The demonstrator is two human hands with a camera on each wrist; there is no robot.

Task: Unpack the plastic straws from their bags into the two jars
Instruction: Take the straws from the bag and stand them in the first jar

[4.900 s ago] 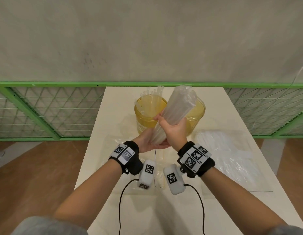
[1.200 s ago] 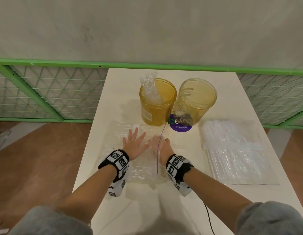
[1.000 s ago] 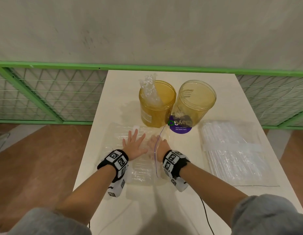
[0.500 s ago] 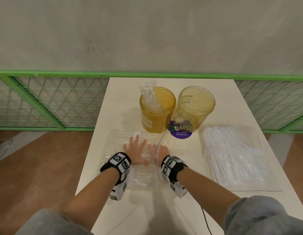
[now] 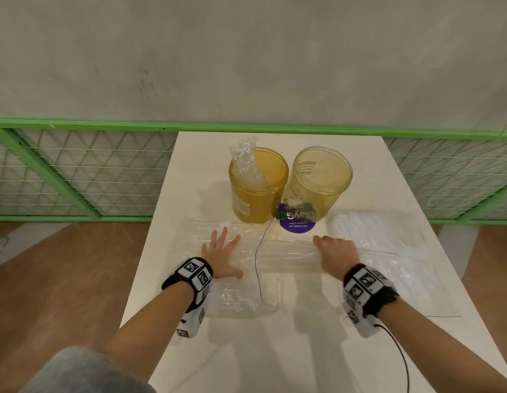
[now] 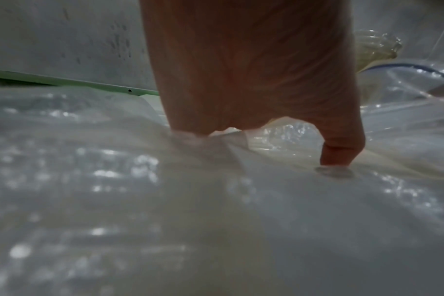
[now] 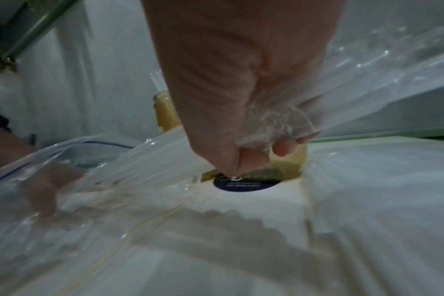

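Left hand (image 5: 221, 257) flat, fingers spread on bag (image 5: 241, 296) — right hand (image 5: 334, 255) curled around straw bundle (image 5: 289, 252), half out of it.

I saw a clear zip bag (image 5: 241, 290) lying flat near the table's left edge, a bundle of clear straws (image 5: 289, 252) sticking out of its purple-edged mouth. Behind stood two open amber jars: the left jar (image 5: 258, 191) holding straws, the right jar (image 5: 320, 180) tilted. A second bag (image 5: 388, 251) lay right.
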